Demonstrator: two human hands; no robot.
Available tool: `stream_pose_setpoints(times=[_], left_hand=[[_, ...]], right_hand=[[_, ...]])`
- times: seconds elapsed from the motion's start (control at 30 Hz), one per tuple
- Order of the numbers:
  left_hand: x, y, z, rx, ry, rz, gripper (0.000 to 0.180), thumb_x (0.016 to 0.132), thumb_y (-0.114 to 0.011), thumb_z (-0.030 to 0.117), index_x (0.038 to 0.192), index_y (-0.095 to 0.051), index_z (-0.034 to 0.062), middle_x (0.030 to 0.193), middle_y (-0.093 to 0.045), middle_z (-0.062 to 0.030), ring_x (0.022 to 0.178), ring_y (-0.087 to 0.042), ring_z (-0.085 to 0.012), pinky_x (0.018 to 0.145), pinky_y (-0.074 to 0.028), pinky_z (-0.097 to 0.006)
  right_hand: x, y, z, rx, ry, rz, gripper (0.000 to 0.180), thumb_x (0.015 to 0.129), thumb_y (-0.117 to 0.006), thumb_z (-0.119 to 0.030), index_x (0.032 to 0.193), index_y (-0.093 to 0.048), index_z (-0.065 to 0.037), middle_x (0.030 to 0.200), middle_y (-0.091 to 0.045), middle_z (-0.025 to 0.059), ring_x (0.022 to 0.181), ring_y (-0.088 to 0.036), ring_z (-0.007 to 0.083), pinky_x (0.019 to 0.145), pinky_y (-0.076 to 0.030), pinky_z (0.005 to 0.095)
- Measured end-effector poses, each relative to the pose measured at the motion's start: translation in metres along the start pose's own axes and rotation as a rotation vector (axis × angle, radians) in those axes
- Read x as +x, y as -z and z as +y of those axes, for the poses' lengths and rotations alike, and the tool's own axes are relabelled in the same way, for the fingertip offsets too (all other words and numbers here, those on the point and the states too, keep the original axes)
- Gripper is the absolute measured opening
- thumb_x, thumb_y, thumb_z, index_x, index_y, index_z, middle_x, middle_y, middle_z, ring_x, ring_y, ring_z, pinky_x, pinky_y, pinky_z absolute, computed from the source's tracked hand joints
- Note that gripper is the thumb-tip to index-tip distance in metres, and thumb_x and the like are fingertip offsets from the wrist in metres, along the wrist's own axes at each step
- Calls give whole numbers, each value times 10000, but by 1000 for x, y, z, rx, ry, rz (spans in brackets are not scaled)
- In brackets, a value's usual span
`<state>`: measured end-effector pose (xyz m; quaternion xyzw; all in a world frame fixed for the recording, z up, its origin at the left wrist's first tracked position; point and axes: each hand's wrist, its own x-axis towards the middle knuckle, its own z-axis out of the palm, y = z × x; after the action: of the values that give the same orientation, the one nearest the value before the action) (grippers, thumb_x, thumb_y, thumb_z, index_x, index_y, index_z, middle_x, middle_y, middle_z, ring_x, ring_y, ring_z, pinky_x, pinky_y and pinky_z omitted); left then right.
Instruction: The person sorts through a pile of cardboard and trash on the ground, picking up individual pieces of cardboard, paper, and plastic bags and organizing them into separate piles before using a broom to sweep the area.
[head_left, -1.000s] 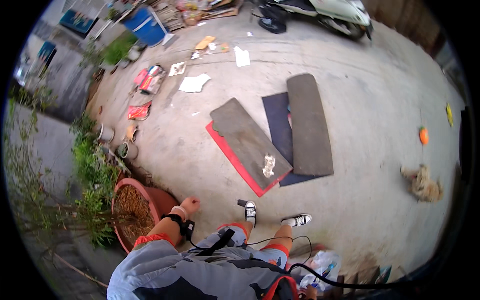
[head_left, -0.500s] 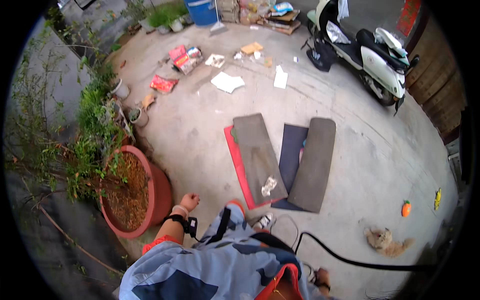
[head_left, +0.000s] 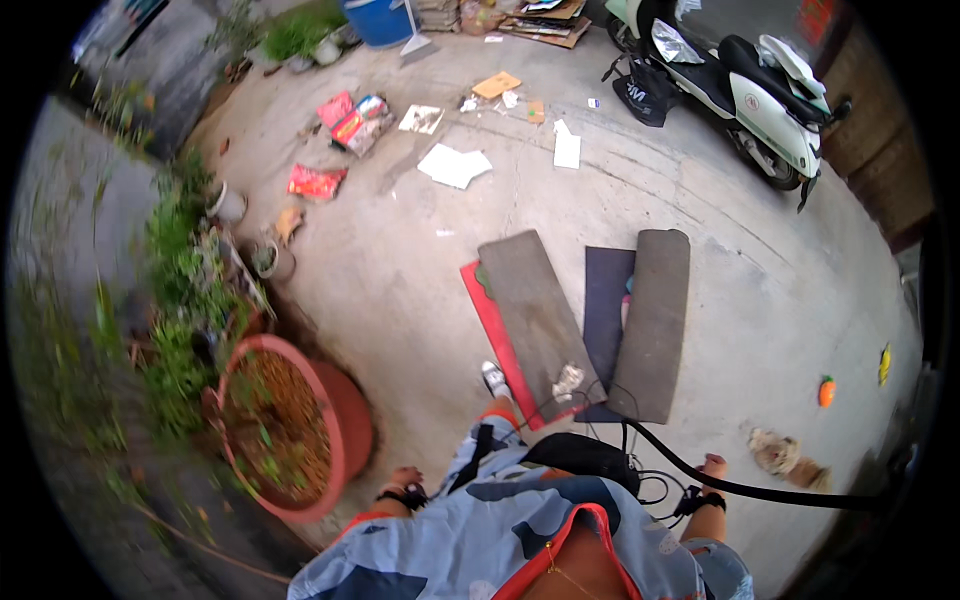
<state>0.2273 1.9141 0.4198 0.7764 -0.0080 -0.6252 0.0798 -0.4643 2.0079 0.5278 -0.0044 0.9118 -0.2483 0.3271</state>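
Low beside my body, my left hand (head_left: 405,477) hangs close to a big terracotta-coloured plant pot (head_left: 352,430), not touching it. My right hand (head_left: 714,463) is out on the other side, close to a thick black cable (head_left: 690,472). Both wrists wear black straps. No object shows in either hand, and the fingers are too small and soft to read. Ahead lie two folded mats: a grey one with a red underside (head_left: 530,305) and a grey one with a navy underside (head_left: 655,330). A crumpled whitish scrap (head_left: 568,382) rests on the left mat.
My shoe (head_left: 495,378) stands beside the red mat edge. Papers (head_left: 455,166) and red packaging (head_left: 317,182) litter the concrete. A scooter (head_left: 770,115) is parked at far right. A small fluffy dog (head_left: 785,458) and an orange toy (head_left: 826,391) are at right. Plants line the left.
My left hand has drawn back toward my body, while my right arm has come further forward into view. A foot has stepped up beside the red mat. The whole view has shifted.
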Motion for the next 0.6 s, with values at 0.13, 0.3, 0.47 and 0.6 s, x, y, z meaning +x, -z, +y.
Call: stream_pose_setpoints(times=[0.13,0.3,0.47,0.6], left_hand=[[-16,23,124,93,-172,25,233,775,-466,130,948,-492,-25,798,-575,-108,648,-561,-224,583,-473,-302],[-17,46,289,115,-611,149,185,783,-456,89,922,-502,-25,780,-573,-89,630,-552,-178,561,-456,-269],[-49,22,420,261,-1057,107,167,776,-475,77,902,-510,-26,770,-578,-100,649,-551,-146,586,-452,-259],[-37,7,487,674,-1145,161,170,749,-507,111,879,-536,5,769,-581,-110,640,-557,-190,593,-449,-289]], right_hand=[[-62,-50,-45,-221,-70,-74,351,680,-467,-20,1030,-467,-41,755,-553,98,551,-531,182,478,-431,299],[-75,-133,-74,-82,-273,-226,237,744,-427,-91,965,-493,-37,732,-577,105,570,-554,199,497,-443,306],[-87,-213,-124,-27,-294,-266,221,734,-447,-100,938,-501,-35,685,-557,115,528,-559,233,418,-410,312],[-72,-254,-174,17,-254,-231,325,723,-390,-46,1037,-471,-45,690,-560,160,419,-491,217,369,-378,314]])
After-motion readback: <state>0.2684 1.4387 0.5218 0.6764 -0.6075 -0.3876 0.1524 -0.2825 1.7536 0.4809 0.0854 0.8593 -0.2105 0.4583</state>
